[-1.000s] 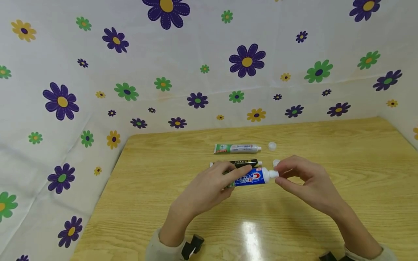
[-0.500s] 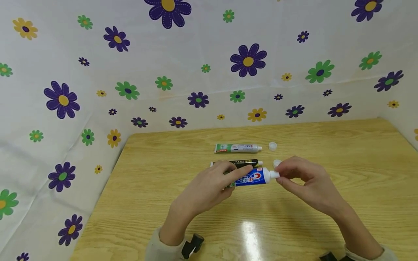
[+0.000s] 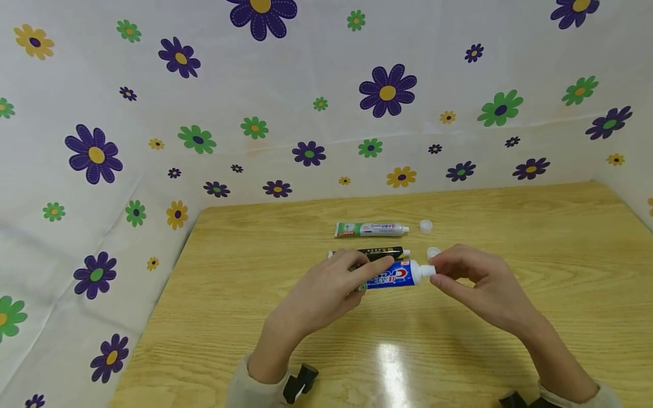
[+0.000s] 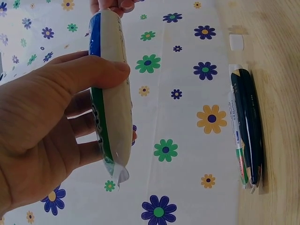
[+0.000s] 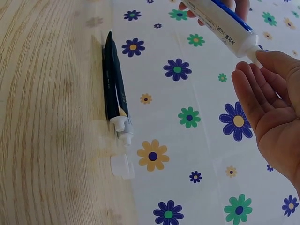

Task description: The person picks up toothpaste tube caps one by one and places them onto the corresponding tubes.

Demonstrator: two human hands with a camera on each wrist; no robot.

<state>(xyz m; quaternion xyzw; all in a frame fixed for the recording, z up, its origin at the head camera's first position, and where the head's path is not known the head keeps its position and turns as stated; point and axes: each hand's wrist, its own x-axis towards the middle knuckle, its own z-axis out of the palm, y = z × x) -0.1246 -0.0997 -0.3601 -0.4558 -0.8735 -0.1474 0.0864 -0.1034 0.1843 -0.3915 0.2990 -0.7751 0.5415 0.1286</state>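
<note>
My left hand (image 3: 323, 292) grips a blue, white and green toothpaste tube (image 3: 391, 276) around its body, above the table. In the left wrist view, the thumb lies across the pale back of the tube (image 4: 116, 124), and its crimped end sticks out below the fingers. The tube's white cap (image 3: 427, 271) points right. My right hand (image 3: 484, 289) pinches that cap between thumb and fingers. In the right wrist view, the cap (image 5: 254, 55) is partly hidden by the thumb.
Behind the held tube lie a black toothpaste tube (image 3: 384, 253), partly hidden by my left hand, and a green-and-white one (image 3: 374, 229). White caps (image 3: 425, 226) lie just right of their nozzles. A flowered cloth (image 3: 326, 124) hangs behind the wooden table (image 3: 229, 272).
</note>
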